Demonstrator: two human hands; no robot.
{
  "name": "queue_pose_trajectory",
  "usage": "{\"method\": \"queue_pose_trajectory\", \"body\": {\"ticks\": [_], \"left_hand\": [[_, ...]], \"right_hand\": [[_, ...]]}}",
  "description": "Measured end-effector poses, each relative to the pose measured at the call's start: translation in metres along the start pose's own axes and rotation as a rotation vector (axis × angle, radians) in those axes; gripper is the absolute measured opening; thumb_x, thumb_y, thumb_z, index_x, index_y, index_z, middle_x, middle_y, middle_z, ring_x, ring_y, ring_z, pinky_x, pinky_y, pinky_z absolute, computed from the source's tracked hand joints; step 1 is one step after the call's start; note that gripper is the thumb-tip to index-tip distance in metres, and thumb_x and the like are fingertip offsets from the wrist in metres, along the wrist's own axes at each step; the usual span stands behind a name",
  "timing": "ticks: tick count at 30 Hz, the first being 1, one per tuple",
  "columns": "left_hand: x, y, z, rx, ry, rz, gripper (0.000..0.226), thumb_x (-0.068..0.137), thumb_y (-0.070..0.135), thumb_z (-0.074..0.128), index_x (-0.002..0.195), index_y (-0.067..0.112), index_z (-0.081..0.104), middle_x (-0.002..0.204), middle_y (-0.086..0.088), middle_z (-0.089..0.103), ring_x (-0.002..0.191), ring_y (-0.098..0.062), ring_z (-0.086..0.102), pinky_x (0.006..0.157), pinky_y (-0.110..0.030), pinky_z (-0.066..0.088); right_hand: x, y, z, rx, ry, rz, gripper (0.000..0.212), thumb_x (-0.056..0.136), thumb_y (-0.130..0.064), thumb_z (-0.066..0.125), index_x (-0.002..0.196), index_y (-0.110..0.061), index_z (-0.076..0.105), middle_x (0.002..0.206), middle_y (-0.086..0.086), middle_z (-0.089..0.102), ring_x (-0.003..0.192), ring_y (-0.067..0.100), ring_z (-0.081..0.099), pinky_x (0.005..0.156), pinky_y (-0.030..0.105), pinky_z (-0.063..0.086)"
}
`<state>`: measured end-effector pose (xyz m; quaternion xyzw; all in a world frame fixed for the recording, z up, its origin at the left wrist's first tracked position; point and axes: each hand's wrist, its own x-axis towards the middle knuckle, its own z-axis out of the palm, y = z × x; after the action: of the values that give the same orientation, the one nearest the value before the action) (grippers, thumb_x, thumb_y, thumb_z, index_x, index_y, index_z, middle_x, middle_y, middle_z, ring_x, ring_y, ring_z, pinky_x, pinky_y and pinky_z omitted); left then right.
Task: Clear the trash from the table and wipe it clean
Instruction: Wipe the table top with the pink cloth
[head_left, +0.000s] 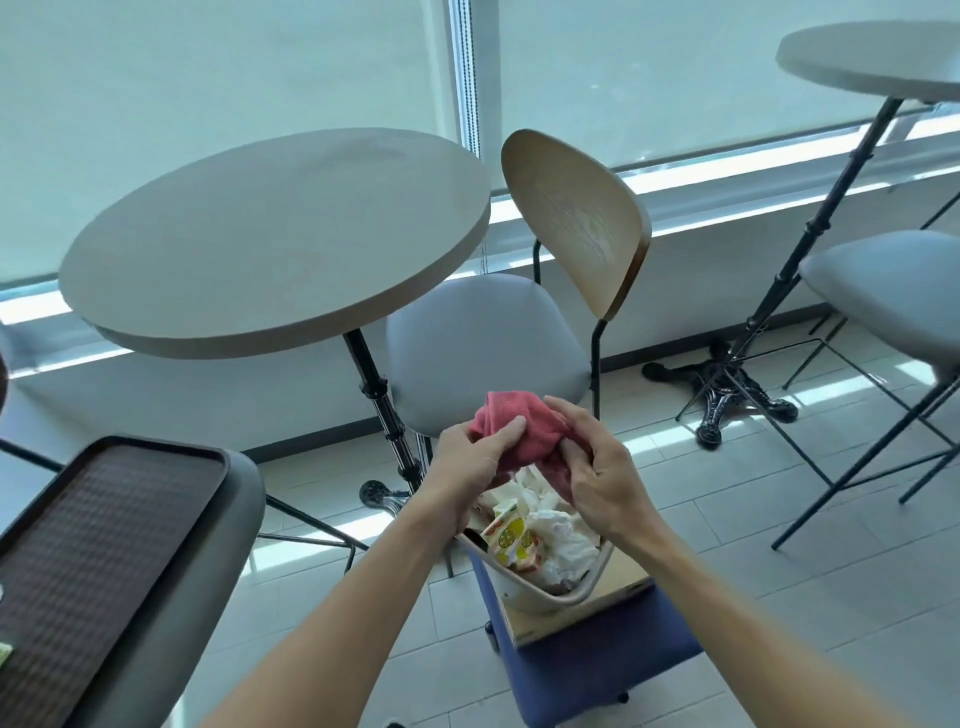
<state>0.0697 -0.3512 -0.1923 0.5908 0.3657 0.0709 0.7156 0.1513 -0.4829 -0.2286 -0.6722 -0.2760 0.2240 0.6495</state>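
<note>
Low at left, a brown tray (98, 551) on a grey seat. Centre, a bin (540, 597) stuffed with crumpled paper and a carton (511, 538), perched on a wooden board over a blue chair (597, 670). Right above it, left hand (475, 465) and right hand (605, 486) both curled tight around a bunched red cloth (524, 431). Pale tiled floor below. Further back, round desk (275, 239), grey chair (488, 348) just beside it. Blinds drawn over big windows behind.
</note>
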Motion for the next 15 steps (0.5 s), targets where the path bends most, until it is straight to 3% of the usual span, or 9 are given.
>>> {"method": "queue_pose_trajectory", "body": {"ticks": [2,5,8,10,11,15], "left_hand": [[-0.002,0.005,0.004,0.049,0.002,0.105,0.008,0.087,0.019,0.072,0.092,0.012,0.073,0.087,-0.008,0.076,0.081,-0.020,0.072,0.070,-0.028,0.057],[-0.002,0.013,0.007,0.187,-0.012,0.228,0.004,0.088,0.015,0.071,0.089,0.017,0.075,0.087,-0.007,0.077,0.087,-0.023,0.074,0.082,-0.038,0.059],[-0.002,0.021,0.009,0.288,-0.043,0.277,0.013,0.089,0.015,0.068,0.088,0.027,0.075,0.088,-0.002,0.077,0.088,-0.019,0.073,0.082,-0.034,0.058],[-0.003,0.029,0.010,0.276,-0.075,0.259,0.013,0.090,0.012,0.067,0.092,0.023,0.074,0.089,-0.005,0.076,0.086,-0.020,0.073,0.077,-0.030,0.059],[-0.004,0.032,0.011,0.241,-0.098,0.239,0.012,0.091,0.009,0.065,0.095,0.017,0.074,0.089,-0.008,0.076,0.083,-0.020,0.073,0.073,-0.028,0.059],[-0.006,0.041,0.010,0.087,-0.178,0.155,0.010,0.092,0.002,0.061,0.091,0.007,0.071,0.076,-0.007,0.074,0.065,-0.014,0.071,0.058,-0.021,0.055]], "right_hand": [[-0.005,0.002,-0.002,0.056,0.007,0.020,0.048,0.100,0.010,0.037,0.130,-0.025,0.051,0.120,0.005,0.063,0.108,0.010,0.066,0.086,0.021,0.053],[-0.012,0.012,-0.009,-0.035,0.022,0.021,0.054,0.099,0.007,0.042,0.135,-0.034,0.044,0.127,-0.006,0.060,0.118,0.005,0.059,0.097,0.022,0.050],[-0.015,0.023,-0.015,0.090,0.097,0.202,0.051,0.099,0.000,0.048,0.139,-0.031,0.042,0.132,-0.003,0.056,0.120,0.004,0.055,0.096,0.025,0.051],[-0.016,0.027,-0.013,0.329,0.104,0.425,0.042,0.103,-0.014,0.045,0.144,-0.022,0.040,0.139,0.008,0.053,0.117,0.014,0.058,0.088,0.026,0.053],[-0.017,0.029,-0.011,0.427,0.092,0.519,0.043,0.104,-0.025,0.043,0.146,-0.020,0.037,0.143,0.013,0.049,0.122,0.022,0.055,0.093,0.031,0.050],[-0.015,0.033,0.000,0.738,0.022,0.725,0.070,0.096,-0.061,0.039,0.150,-0.017,0.031,0.145,0.032,0.040,0.132,0.041,0.045,0.107,0.043,0.041]]}}
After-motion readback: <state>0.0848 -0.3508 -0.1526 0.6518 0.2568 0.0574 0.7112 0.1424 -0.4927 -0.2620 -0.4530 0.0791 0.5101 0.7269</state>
